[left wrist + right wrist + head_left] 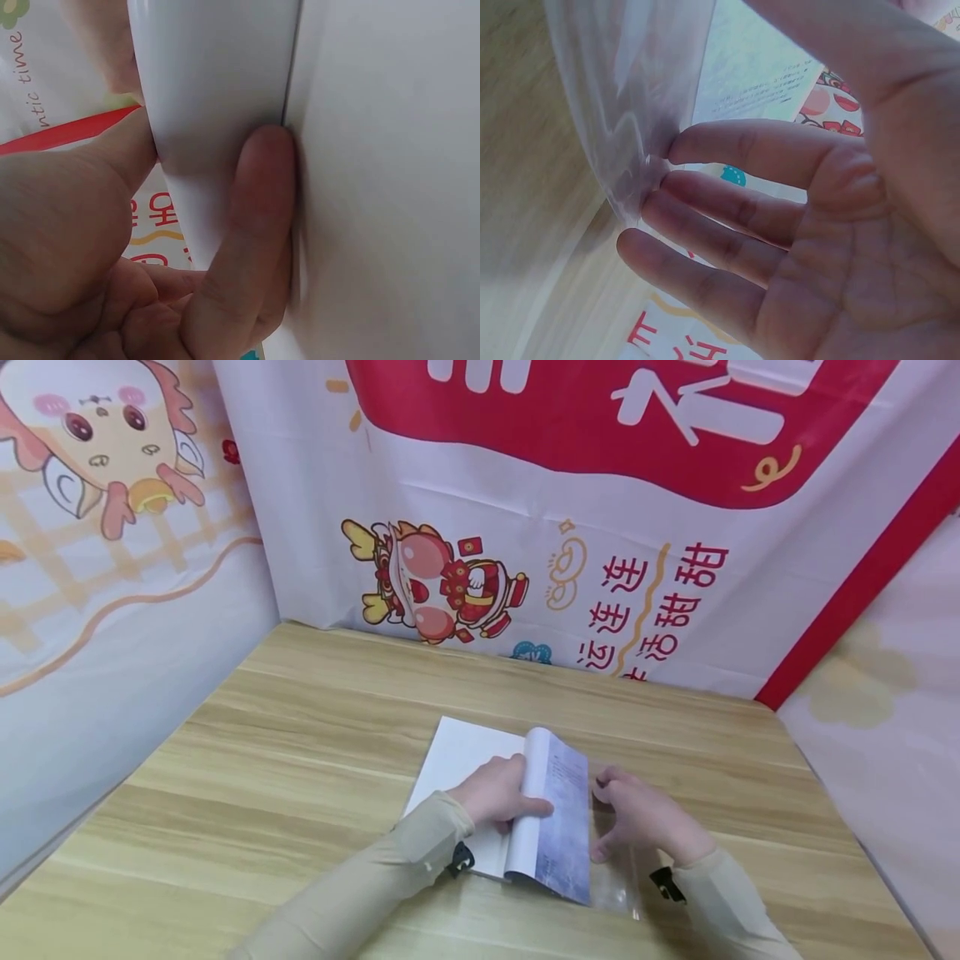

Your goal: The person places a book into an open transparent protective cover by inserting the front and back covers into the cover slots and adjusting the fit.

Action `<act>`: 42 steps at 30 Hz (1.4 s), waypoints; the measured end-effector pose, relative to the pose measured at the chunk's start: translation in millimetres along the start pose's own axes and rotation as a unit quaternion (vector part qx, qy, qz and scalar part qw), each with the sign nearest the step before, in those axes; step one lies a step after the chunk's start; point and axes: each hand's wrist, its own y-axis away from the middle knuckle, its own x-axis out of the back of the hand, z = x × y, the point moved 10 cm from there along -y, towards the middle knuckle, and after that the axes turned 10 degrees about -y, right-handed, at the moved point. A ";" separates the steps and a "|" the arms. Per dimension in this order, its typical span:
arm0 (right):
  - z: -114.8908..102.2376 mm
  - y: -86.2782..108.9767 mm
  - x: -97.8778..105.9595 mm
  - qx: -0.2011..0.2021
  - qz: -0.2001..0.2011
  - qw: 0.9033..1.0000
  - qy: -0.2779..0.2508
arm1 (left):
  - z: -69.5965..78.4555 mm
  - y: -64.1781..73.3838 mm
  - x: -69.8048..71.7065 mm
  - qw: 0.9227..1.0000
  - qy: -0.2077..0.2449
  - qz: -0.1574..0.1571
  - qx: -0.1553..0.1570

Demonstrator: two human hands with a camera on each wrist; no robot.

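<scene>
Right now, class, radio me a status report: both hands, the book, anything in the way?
Left hand gripping the book's bent-over cover. Right hand at the clear plastic. Book on table. Possible snag: plastic juts past the cover.

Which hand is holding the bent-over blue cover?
The left hand, gripping the curled blue cover. The right hand has its fingers at the clear plastic instead.

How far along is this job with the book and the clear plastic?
Apparently done: the rectangular white paper book lies open on the pale wood-grain table. In hand: the left hand grips its curved bluish printed paper cover; the right hand touches the clear plastic film beside it. Remaining, probably: fitting that film, which juts past the cover's edge; I can't tell how much overlaps.
</scene>
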 end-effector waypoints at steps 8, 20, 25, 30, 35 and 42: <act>-0.8 -0.7 1.5 0.004 0.008 1.000 0.005 | 0.9 -0.8 -0.7 1.000 0.005 0.002 0.001; -0.3 1.2 1.7 -0.008 0.010 1.000 -0.004 | 3.1 0.8 -3.4 1.000 -0.001 -0.004 -0.006; -1.9 1.3 1.5 0.000 0.008 1.000 0.002 | -0.5 -2.4 -6.6 0.999 -0.008 -0.052 -0.010; -3.4 2.8 1.3 0.015 0.004 1.000 0.005 | -4.4 -4.8 -7.3 0.997 -0.019 -0.076 -0.008; -0.9 3.7 2.4 0.017 0.005 1.000 -0.013 | -2.7 -3.5 -6.1 0.998 -0.012 -0.068 -0.004; 0.5 1.4 3.3 0.024 0.012 1.000 -0.015 | -0.1 -1.9 -5.6 0.999 -0.009 -0.049 -0.007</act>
